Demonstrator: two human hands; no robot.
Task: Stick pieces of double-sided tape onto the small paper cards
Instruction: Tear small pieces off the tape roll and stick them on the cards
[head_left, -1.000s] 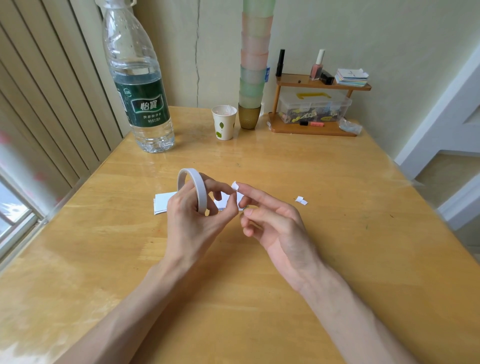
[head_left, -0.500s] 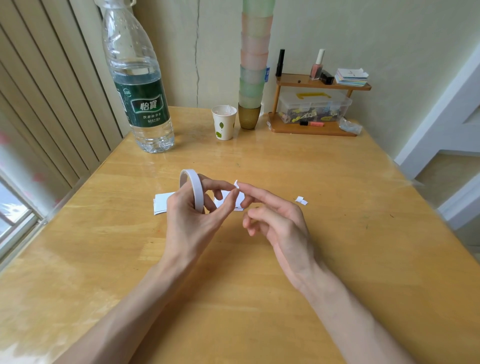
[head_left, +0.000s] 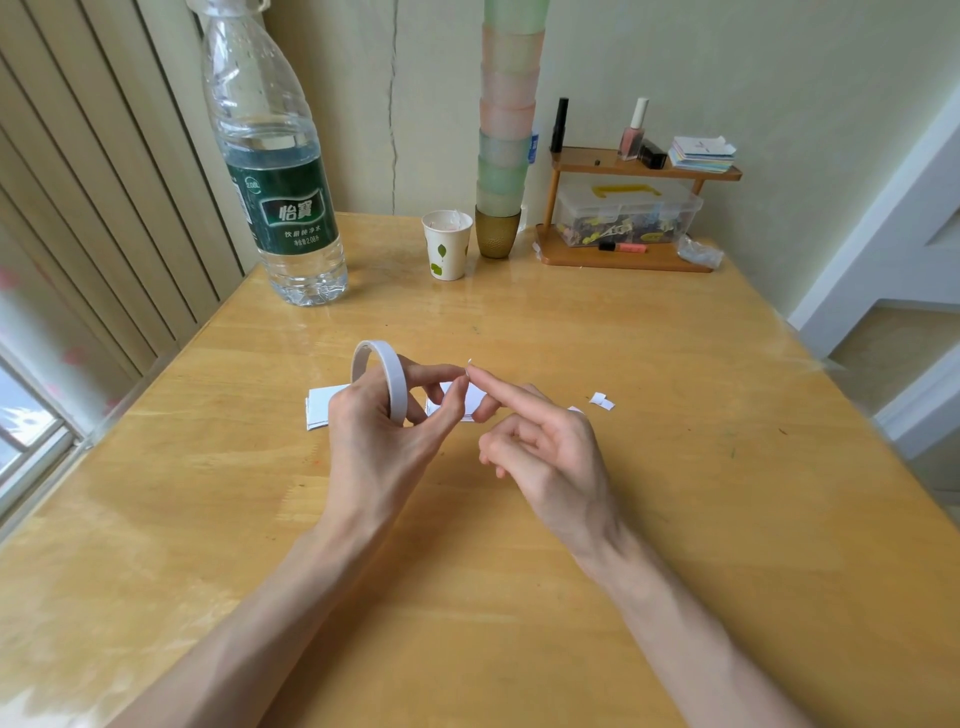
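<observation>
Here we are over the wooden table (head_left: 675, 493), both hands raised in front of us. Our left hand (head_left: 379, 441) has the roll of double-sided tape (head_left: 387, 371) looped over its curled fingers and gripped upright, forefinger and thumb reaching out to the right of the roll. Our right hand (head_left: 550, 452) points its forefinger straight at the left one, the other 3 fingers loosely curled in, thumb underneath and apart from it. At that forefinger's tip sits a tiny white piece of tape (head_left: 469, 361), right where the 2 forefingers meet; we cannot tell which fingertip it clings to. Flat on the table beyond the hands lie the small paper cards (head_left: 322, 408): 1 pile peeks out left of the left hand, another shows behind the fingertips. A little white scrap (head_left: 601, 401) lies just right of the right hand. Far beyond the left hand stands a big water bottle (head_left: 275, 171), a paper cup (head_left: 447, 244) to its right
</observation>
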